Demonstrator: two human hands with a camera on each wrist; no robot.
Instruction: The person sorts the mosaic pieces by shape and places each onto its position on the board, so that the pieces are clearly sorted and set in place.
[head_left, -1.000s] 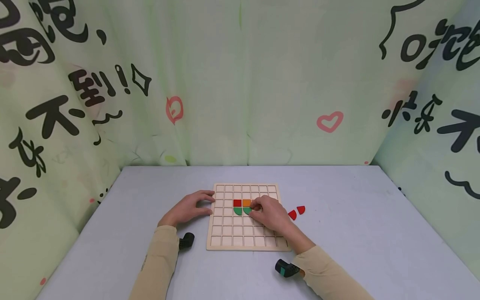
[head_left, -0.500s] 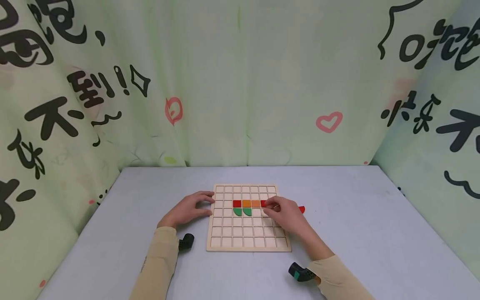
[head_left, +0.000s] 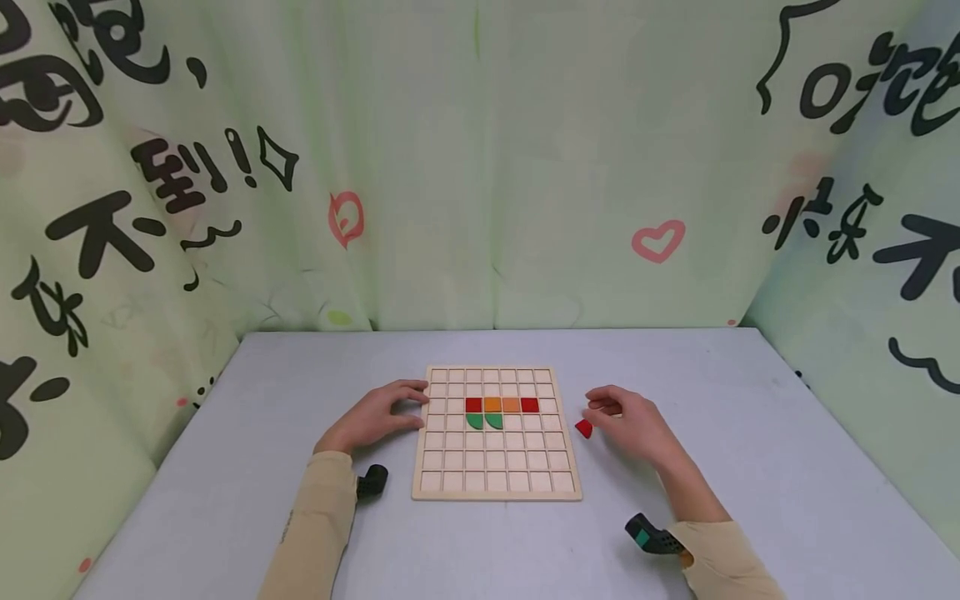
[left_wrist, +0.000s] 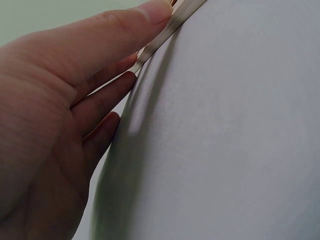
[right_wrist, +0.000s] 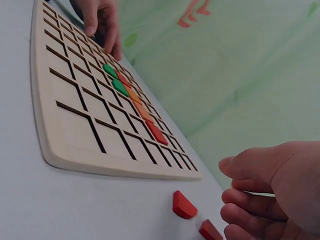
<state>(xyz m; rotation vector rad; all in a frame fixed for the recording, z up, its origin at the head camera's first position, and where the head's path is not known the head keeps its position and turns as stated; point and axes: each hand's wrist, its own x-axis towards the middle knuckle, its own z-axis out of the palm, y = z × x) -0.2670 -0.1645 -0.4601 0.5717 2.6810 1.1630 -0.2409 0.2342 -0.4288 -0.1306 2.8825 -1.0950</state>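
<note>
A wooden grid board (head_left: 495, 483) lies on the table with a row of coloured squares in its cells: a red square (head_left: 474, 405), two orange squares (head_left: 502, 405) and another red square (head_left: 530, 405). Below the row's left part sit two green quarter-round pieces (head_left: 475, 422). My left hand (head_left: 372, 419) touches the board's left edge with its thumb and fingertips. To the right of the board, my right hand (head_left: 628, 422) hovers with loosely bent fingers, nothing seen between them. Near it on the table lie a red quarter-round piece (right_wrist: 184, 205) and a second red piece (right_wrist: 210, 230).
The pale table (head_left: 300, 358) is bordered by a printed green curtain (head_left: 427, 208) behind and at both sides. A small black wrist camera (head_left: 372, 481) sticks out at the left sleeve, another camera (head_left: 651, 535) at the right.
The right hand let go of the pieces along the row and moved right, off the board to the red pieces. An orange and a red square now show in the row. The left hand stayed put.
</note>
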